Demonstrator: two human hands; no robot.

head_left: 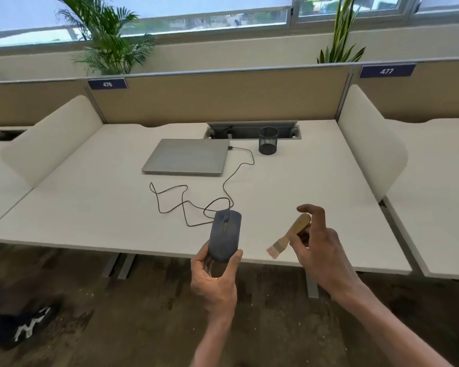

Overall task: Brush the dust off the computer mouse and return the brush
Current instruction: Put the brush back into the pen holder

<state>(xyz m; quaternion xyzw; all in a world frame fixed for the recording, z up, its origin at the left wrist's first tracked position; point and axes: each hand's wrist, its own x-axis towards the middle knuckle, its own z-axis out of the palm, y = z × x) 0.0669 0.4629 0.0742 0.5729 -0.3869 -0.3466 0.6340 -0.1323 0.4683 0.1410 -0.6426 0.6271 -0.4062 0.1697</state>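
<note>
Two busy hands: left hand (214,282) holding the wired mouse (225,235) above the worktop (90,202) edge, right hand (319,250) pinching the small brush (289,235) beside it. Could drop if the cord (231,178) tugs.

Soft daylight from windows (223,19) behind; shadows faint. Wide-angle bowing at edges; slight blur overall, window glare.
</note>
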